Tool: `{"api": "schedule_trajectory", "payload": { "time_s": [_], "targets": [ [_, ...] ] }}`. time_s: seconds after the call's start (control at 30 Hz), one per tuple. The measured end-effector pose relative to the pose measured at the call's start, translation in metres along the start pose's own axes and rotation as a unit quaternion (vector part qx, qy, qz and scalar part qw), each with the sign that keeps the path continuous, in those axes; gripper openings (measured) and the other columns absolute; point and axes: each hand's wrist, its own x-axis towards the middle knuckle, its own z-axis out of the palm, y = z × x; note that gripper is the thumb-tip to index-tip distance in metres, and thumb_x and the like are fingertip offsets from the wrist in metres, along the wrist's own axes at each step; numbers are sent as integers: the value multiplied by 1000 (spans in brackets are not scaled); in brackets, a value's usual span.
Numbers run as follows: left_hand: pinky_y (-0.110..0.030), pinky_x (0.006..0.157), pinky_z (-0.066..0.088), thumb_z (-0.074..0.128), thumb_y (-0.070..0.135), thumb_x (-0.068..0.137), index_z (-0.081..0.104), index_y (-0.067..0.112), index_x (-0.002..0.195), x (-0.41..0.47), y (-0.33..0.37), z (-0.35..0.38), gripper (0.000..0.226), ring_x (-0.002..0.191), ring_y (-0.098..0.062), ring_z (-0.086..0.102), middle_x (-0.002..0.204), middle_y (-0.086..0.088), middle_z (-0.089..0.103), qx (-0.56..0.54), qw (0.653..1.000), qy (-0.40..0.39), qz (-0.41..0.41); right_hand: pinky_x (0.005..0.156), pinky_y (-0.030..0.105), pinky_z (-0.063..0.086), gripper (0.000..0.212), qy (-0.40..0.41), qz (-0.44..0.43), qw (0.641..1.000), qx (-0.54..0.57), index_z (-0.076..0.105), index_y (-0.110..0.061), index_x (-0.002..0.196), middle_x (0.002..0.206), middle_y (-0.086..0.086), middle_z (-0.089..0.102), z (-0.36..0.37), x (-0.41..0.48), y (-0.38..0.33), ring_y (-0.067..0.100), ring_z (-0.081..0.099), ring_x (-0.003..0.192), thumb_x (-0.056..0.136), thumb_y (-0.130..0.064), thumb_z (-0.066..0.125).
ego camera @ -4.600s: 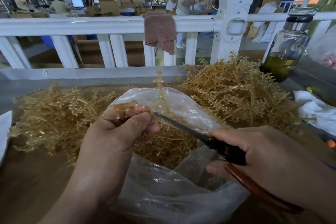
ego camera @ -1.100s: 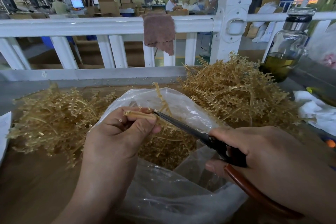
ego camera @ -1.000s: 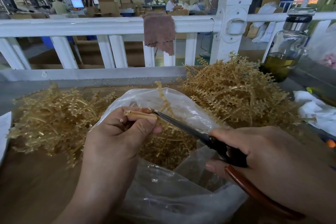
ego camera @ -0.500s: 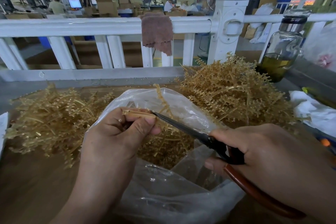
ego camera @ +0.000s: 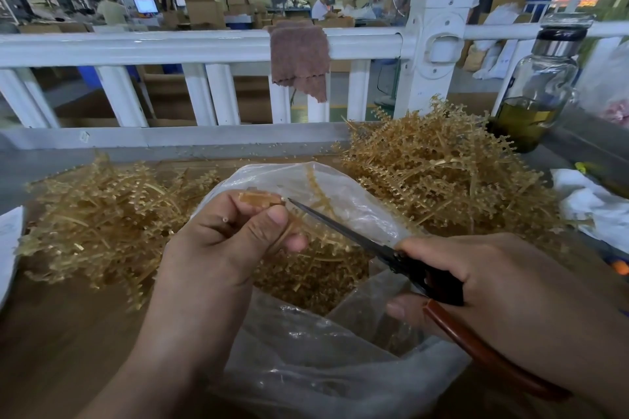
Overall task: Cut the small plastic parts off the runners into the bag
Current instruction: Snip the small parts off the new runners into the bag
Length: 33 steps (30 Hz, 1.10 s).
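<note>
- Pinching a short runner (ego camera: 258,199) between thumb and curled fingers, the left hand (ego camera: 218,248) holds it over the mouth of the bag (ego camera: 306,367). More of the strip pokes out above the thumb than a few seconds back.
- Hard against that bared end sits the tip of the scissors (ego camera: 343,228), just where it was a second ago. The blades look closed together, though from here I can't rule out a sliver of gap.
- The right hand (ego camera: 493,282) is wrapped round the handles, nearer me than the pinch.
- Straight below the pinch, loose golden pieces (ego camera: 306,279) lie heaped in the bag, so I'd judge the snipped parts are landing where they should and this runner is nearly stripped.
- Out to the pinch's left sprawls the low pile (ego camera: 102,214); beyond the blades to its right rises the taller pile (ego camera: 442,173), plenty still to work through.
</note>
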Motion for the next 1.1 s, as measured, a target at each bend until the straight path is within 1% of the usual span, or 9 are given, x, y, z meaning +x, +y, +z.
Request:
{"api": "schedule_trajectory", "payload": {
  "time_s": [0.1, 0.23, 0.4, 0.57, 0.7, 0.8, 0.87, 0.93, 1.1],
  "targets": [
    [-25, 76, 57, 85, 29, 71, 74, 22, 80, 3, -2, -3, 16, 77, -24, 72, 79, -15, 73, -39, 999, -18, -6, 60, 28, 48, 65, -3, 5, 1000, -4, 65, -31, 98, 75, -13, 64, -1, -1, -1, 4, 61, 70, 70, -83, 38],
    [-33, 82, 55, 76, 27, 79, 73, 20, 79, 4, -5, -4, 8, 80, -23, 69, 78, -9, 70, -43, 999, -27, -8, 61, 26, 48, 60, 2, 5, 1000, -16, 63, -36, 98, 76, -17, 62, -3, -1, -2, 2, 60, 74, 71, -82, 38],
    [-40, 86, 47, 76, 38, 74, 70, 21, 75, 4, -6, -2, 18, 78, -22, 65, 76, -3, 65, -50, 998, -29, -8, 66, 24, 47, 63, 4, 3, 1000, -29, 61, -37, 103, 79, -20, 62, -4, -3, -2, -1, 59, 77, 70, -84, 37],
    [-40, 86, 47, 77, 29, 79, 71, 18, 77, 4, -7, -3, 12, 79, -22, 66, 77, -7, 67, -40, 999, -27, -7, 57, 23, 47, 51, 8, 0, 1000, -18, 60, -42, 97, 75, -21, 60, -4, -3, -6, -1, 59, 73, 72, -82, 38],
    [-29, 79, 55, 75, 27, 79, 74, 16, 79, 3, -5, 0, 11, 78, -22, 69, 78, -11, 70, -34, 999, -21, -3, 53, 18, 42, 41, 19, 1, 1000, -20, 59, -46, 93, 70, -23, 57, -5, -3, -8, -1, 58, 68, 75, -79, 42],
    [-20, 71, 56, 87, 24, 69, 74, 11, 80, 1, -1, 2, 22, 75, -20, 70, 79, -13, 71, -48, 999, -16, -9, 54, 21, 45, 45, 23, 6, 1000, -16, 60, -44, 94, 70, -23, 58, -4, -2, -8, 0, 58, 69, 74, -79, 40],
    [-19, 69, 55, 79, 33, 66, 75, 10, 81, 1, 0, 3, 28, 74, -20, 71, 81, -15, 71, -54, 998, -6, -13, 56, 23, 48, 53, 17, 6, 1000, -19, 63, -41, 98, 73, -23, 60, -4, -2, -7, 0, 60, 70, 73, -81, 37],
    [-18, 69, 55, 77, 34, 66, 75, 8, 81, 0, 1, 4, 30, 73, -20, 71, 82, -17, 71, -58, 998, -4, -13, 59, 26, 50, 58, 7, 7, 1000, -21, 63, -40, 99, 74, -21, 62, -4, -2, -6, 0, 60, 70, 72, -82, 33],
    [-16, 67, 55, 75, 33, 68, 72, 5, 78, -1, 0, 5, 30, 71, -19, 72, 80, -18, 72, -42, 999, 5, -6, 59, 25, 51, 57, 14, 0, 1000, -28, 65, -38, 98, 73, -22, 63, -5, -2, -5, -1, 61, 70, 74, -80, 35]
  ]
}}
